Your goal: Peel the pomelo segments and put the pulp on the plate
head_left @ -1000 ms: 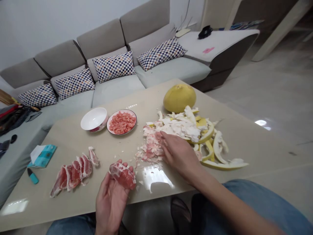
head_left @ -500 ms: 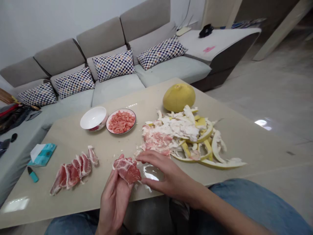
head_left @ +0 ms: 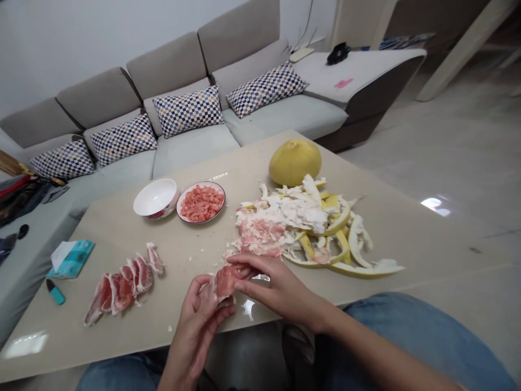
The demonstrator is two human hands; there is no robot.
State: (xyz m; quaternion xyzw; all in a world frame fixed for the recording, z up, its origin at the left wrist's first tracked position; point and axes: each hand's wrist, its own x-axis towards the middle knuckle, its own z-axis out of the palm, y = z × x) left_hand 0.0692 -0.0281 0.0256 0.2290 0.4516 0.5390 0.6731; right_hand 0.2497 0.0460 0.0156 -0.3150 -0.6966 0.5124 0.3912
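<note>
A red pomelo segment (head_left: 226,281) with pale membrane is held over the table's near edge. My left hand (head_left: 198,315) is closed around its left side, thumb on top. The thumb and fingers of my right hand (head_left: 273,282) pinch its right end. To the left lie several unpeeled pomelo segments (head_left: 122,285) in a row. Beyond my hands, a plate (head_left: 200,221) holds a heap of peeled red pulp (head_left: 201,203). A pile of white and pink membrane (head_left: 266,231) with yellow peel strips (head_left: 345,255) spreads just past my right hand.
A white bowl (head_left: 154,196) stands left of the plate. A whole yellow pomelo (head_left: 295,163) sits behind the peel. On the left are a blue tissue pack (head_left: 72,259) and a small teal-and-black object (head_left: 56,292). A grey sofa (head_left: 195,144) runs behind the table (head_left: 122,222).
My left fingers have folded around the segment, which lay on the open palm before. My right fingers have closed in from beside it to its right end.
</note>
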